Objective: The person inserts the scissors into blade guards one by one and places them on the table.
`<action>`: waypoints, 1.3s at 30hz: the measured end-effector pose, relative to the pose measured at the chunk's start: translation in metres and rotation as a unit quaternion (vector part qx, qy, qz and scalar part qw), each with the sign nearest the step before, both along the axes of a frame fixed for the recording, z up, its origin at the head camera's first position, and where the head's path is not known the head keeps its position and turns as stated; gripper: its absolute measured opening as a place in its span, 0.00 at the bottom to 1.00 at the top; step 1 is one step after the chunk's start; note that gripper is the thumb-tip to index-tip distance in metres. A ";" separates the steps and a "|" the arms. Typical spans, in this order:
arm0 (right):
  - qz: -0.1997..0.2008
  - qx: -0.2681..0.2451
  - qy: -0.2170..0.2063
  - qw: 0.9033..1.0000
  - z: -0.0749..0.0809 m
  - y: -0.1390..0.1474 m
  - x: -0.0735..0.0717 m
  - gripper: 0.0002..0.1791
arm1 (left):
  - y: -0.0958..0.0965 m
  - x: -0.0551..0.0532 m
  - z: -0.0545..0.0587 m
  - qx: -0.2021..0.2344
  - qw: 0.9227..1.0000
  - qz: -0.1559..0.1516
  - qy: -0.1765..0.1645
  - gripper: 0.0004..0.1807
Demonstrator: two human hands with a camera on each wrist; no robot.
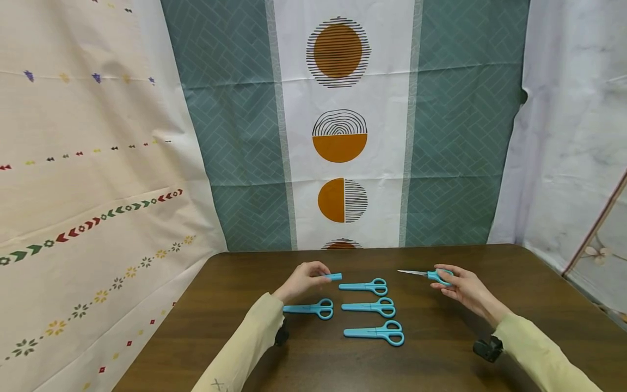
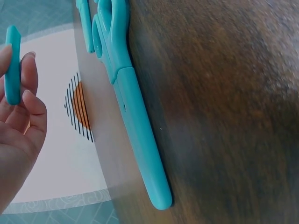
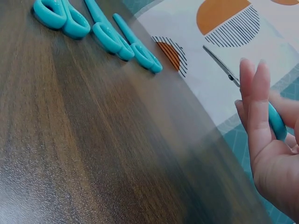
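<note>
My left hand (image 1: 305, 282) pinches a turquoise scissors sheath (image 1: 334, 276) between thumb and fingers, raised over the table; in the left wrist view the sheath (image 2: 14, 70) stands nearly upright. Held in my right hand (image 1: 464, 289) by its turquoise handles is a pair of scissors (image 1: 433, 275), its bare metal blades pointing left. The right wrist view shows the narrow blades (image 3: 217, 61) closed together, with part of the handle hidden behind fingers. Just below my left hand lies a sheathed pair of scissors (image 1: 305, 308), handles to the right.
Between my hands, three more sheathed scissors lie in a column: a far pair (image 1: 360, 286), a middle pair (image 1: 361, 307) and a near pair (image 1: 364, 332), all handles right. The dark wooden table (image 1: 431, 354) ends at a patterned curtain (image 1: 245, 163).
</note>
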State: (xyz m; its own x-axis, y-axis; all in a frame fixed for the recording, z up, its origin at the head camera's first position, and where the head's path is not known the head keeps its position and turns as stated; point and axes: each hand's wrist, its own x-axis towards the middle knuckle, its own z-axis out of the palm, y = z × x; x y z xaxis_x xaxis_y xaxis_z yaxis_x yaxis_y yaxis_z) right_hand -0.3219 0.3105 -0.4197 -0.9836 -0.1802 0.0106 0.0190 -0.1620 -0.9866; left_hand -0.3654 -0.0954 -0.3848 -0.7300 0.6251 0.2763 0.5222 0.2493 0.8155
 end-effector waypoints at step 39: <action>0.063 0.040 0.057 0.996 0.004 -0.025 -0.006 0.25 | 0.017 0.011 0.012 -0.001 1.000 -0.020 0.001 0.09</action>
State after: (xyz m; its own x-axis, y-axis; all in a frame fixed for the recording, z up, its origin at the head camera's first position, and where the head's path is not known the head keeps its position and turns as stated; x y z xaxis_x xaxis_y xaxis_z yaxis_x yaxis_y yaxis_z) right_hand -0.3274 0.2853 -0.4153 -0.9467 -0.3059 0.1010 -0.0784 -0.0855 -0.9933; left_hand -0.3541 -0.0784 -0.3727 -0.7038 0.6544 0.2765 0.5338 0.2303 0.8137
